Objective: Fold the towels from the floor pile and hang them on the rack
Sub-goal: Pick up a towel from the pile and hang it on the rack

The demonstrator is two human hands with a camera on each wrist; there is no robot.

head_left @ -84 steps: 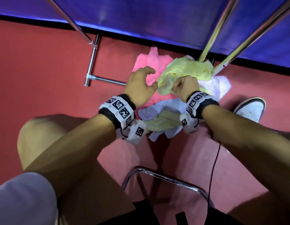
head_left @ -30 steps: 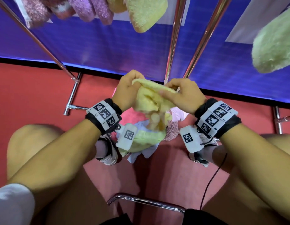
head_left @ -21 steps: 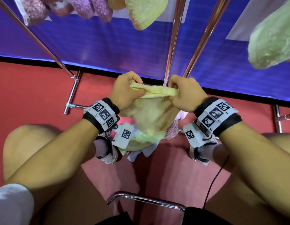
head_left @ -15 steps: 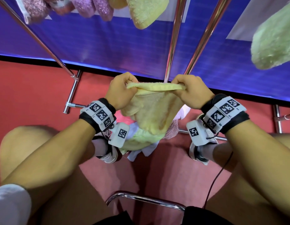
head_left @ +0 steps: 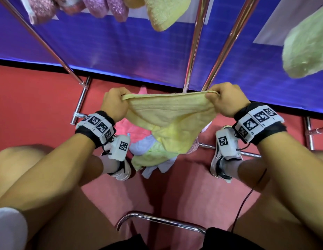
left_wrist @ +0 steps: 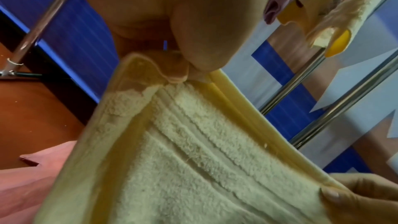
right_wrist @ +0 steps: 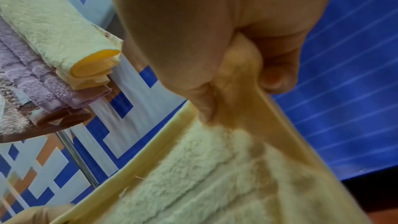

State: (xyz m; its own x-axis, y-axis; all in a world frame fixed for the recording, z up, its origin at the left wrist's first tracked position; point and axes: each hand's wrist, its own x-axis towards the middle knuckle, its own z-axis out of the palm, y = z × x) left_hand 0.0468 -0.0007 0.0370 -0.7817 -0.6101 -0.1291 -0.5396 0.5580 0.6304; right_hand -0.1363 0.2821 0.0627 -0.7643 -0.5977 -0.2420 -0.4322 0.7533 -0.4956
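A pale yellow towel (head_left: 170, 121) hangs spread between my two hands above the floor pile (head_left: 151, 154). My left hand (head_left: 114, 103) pinches its upper left corner, and my right hand (head_left: 223, 101) pinches the upper right corner, so the top edge runs taut between them. In the left wrist view the thumb presses the yellow towel's (left_wrist: 193, 151) hem against the fingers. The right wrist view shows the yellow towel's (right_wrist: 215, 176) corner bunched inside the curled fingers. The pile holds pink, lilac and light green towels on the red floor. Chrome rack poles (head_left: 194, 44) rise just behind the towel.
Folded towels hang on the rack overhead: pink and purple ones (head_left: 75, 6), a yellow one (head_left: 168, 13) and a green one (head_left: 307, 49). A blue panel (head_left: 121, 47) backs the rack. My knees and white shoes (head_left: 220, 159) flank the pile. A chrome chair tube (head_left: 160, 221) is under me.
Both hands have lifted the yellow towel off the pile and moved apart, stretching its top edge out flat. The towel has gone from bunched to spread open.
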